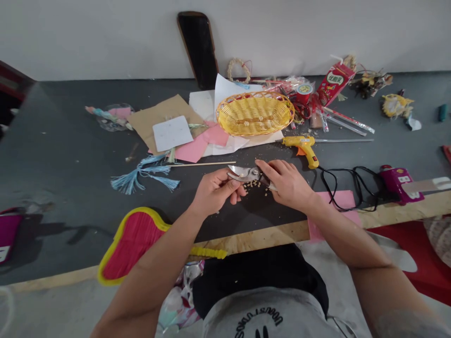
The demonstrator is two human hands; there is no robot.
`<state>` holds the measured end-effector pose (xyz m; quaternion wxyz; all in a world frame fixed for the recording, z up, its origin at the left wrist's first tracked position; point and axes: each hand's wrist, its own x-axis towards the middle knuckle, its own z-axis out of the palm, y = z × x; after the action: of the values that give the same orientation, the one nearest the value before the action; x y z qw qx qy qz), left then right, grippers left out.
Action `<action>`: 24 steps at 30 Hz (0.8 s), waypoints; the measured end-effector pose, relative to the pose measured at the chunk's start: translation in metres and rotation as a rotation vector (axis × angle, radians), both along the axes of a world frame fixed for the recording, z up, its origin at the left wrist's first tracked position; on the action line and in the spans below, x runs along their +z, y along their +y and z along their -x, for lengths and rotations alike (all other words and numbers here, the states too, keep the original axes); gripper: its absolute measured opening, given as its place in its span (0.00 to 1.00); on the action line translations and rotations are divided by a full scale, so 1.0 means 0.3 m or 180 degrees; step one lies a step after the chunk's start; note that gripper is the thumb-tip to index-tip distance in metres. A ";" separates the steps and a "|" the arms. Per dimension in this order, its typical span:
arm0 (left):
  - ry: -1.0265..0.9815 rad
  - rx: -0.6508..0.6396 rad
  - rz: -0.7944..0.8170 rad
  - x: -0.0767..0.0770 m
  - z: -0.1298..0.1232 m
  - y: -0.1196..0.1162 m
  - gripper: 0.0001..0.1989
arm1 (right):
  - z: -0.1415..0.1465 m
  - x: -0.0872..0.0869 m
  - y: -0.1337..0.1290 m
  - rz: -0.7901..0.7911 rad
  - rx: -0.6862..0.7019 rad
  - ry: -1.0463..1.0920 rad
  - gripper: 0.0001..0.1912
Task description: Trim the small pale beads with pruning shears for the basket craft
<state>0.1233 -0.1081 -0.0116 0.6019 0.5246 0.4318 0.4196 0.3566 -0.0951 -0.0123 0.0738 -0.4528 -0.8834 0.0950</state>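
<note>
Working before a pale wall (123,42) at a dark desk (63,178), with left forearm (178,246) partly hiding a yellow-edged red panel (136,239); facing a yellow wicker basket (227,112) and glue gun (303,144); curling left fingers (229,187), hold unclear, at the blade end of parted pruning shears (251,174) clasped in right fingers (267,170) above scattered pale bits (256,183).

The pruning shears (248,174) have smooth metal blades with a soft sheen. The hot glue gun (306,146) is smooth yellow plastic, the glue stick (347,140) behind it translucent. The basket (255,112) is woven, ribbed and faintly glossy. The tabletop (81,173) looks matt and dark, its front edge (253,237) raw pale wood. The smartphone (199,49) is glossy black, the drink carton (336,84) shiny. The brown paper (143,123) looks matt, the blue tassel (130,177) silky thread, the thin stick (207,164) plain wood, the clear wrappers (291,85) crinkled plastic
</note>
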 end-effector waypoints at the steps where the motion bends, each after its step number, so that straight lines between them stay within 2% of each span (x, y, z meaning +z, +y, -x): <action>1: 0.0062 -0.0023 -0.0048 0.000 0.003 0.000 0.21 | -0.004 0.001 0.002 0.0012 0.0043 -0.0002 0.42; 5: 0.0219 -0.0057 -0.0253 -0.009 0.023 0.005 0.19 | -0.010 0.005 0.004 0.0079 0.0223 0.0049 0.38; 8: 0.0007 0.0113 -0.0400 -0.024 0.035 0.012 0.18 | 0.003 0.011 -0.006 -0.0022 0.0346 0.0093 0.32; 11: -0.0143 0.0072 -0.0235 -0.035 0.030 0.019 0.19 | 0.014 0.012 -0.010 -0.0273 0.0292 0.0023 0.33; 16: -0.0124 0.0219 -0.0046 -0.037 0.008 0.029 0.20 | -0.014 -0.009 0.025 -0.0357 -0.0142 0.0282 0.30; 21: -0.0002 0.0445 0.0000 -0.043 0.014 0.041 0.21 | -0.065 -0.043 0.077 -0.0402 -0.1012 0.1534 0.26; 24: 0.0175 0.0483 -0.0164 -0.053 0.022 0.047 0.19 | -0.080 -0.065 0.101 -0.0280 -0.1396 0.2364 0.27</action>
<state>0.1167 -0.0940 -0.0275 0.5426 0.5170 0.4757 0.4605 0.3807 -0.0648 -0.0316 0.4243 -0.5613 -0.6831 0.1958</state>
